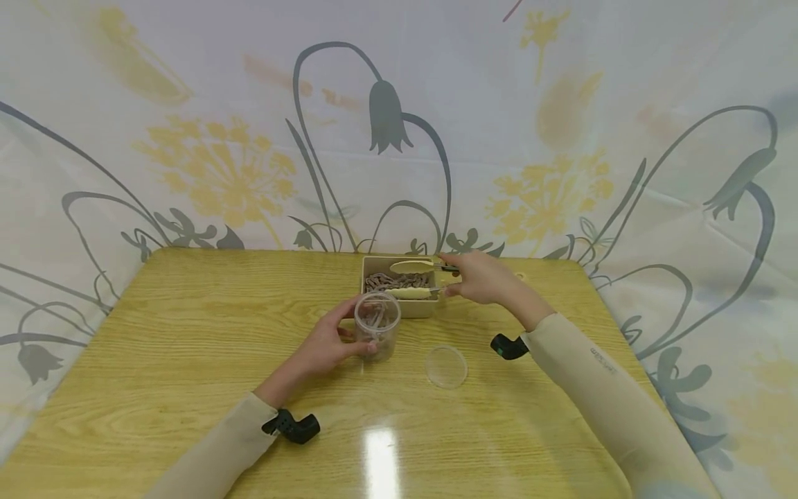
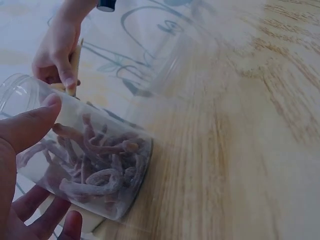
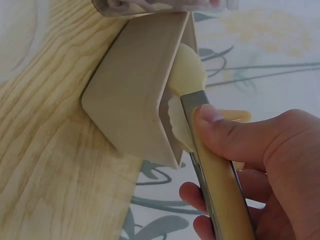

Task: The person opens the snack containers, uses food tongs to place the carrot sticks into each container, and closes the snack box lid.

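Perhaps the brown strips (image 1: 404, 281) could drop onto the worktop (image 1: 206, 333) if the right hand (image 1: 483, 277), holding the spread tongs (image 1: 413, 266) at the mouth of the box (image 1: 424, 309), nips them too loosely. With the left hand (image 1: 327, 344) gripping the jar (image 1: 377, 326) at the box's seven o'clock, a knock might spill it, since its lid (image 1: 446, 366) lies off at four o'clock.

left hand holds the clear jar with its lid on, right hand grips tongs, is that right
The lid is off: the head view shows it lying on the table. The left hand holds the jar, the right hand the tongs.
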`<state>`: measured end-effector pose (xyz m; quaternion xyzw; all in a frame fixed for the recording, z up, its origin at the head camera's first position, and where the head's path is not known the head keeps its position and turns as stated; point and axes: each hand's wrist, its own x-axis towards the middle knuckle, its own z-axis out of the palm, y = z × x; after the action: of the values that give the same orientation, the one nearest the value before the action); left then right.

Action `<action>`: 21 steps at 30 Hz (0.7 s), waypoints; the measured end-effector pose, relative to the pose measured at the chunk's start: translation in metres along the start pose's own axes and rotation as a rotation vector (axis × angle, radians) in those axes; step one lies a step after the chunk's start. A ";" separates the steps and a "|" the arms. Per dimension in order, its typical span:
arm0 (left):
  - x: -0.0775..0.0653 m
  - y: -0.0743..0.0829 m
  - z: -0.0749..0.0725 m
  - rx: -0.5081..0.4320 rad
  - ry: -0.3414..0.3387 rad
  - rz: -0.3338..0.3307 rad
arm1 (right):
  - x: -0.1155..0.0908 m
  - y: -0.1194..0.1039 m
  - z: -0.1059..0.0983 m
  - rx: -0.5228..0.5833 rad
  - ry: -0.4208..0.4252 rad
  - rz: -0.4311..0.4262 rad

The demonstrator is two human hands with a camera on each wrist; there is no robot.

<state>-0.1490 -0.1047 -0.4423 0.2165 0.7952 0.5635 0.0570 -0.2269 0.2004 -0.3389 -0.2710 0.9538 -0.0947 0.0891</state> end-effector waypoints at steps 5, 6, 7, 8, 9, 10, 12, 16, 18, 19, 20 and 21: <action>-0.001 0.003 -0.004 0.048 0.010 -0.009 | 0.010 -0.006 -0.003 -0.023 -0.050 -0.002; 0.000 0.004 -0.004 0.051 0.018 -0.008 | 0.012 -0.008 -0.004 -0.026 -0.057 -0.003; 0.000 0.004 -0.005 0.050 0.025 -0.004 | 0.013 -0.009 -0.004 -0.032 -0.065 -0.003; 0.000 0.005 -0.005 0.046 0.034 0.000 | 0.014 -0.010 -0.005 -0.038 -0.072 -0.004; 0.001 0.006 -0.006 0.040 0.044 0.008 | 0.016 -0.011 -0.005 -0.043 -0.079 -0.006; 0.002 0.007 -0.006 0.036 0.054 0.018 | 0.017 -0.012 -0.005 -0.043 -0.087 -0.003; 0.003 0.009 -0.007 0.028 0.069 0.037 | 0.019 -0.014 -0.005 -0.048 -0.103 0.000; 0.005 0.014 -0.009 0.011 0.077 0.064 | 0.026 -0.015 -0.005 -0.057 -0.133 -0.004; 0.007 0.015 -0.009 0.012 0.073 0.072 | 0.030 -0.014 -0.003 -0.062 -0.144 -0.012; 0.008 0.016 -0.008 0.016 0.069 0.076 | 0.033 -0.014 -0.002 -0.064 -0.148 -0.017; 0.009 0.017 -0.008 0.023 0.063 0.078 | 0.035 -0.013 0.000 -0.064 -0.151 -0.019; 0.009 0.018 -0.007 0.035 0.055 0.078 | 0.036 -0.013 0.001 -0.055 -0.157 -0.019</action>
<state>-0.1548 -0.1021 -0.4219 0.2328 0.7971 0.5571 0.0093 -0.2505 0.1700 -0.3415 -0.2890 0.9434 -0.0476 0.1553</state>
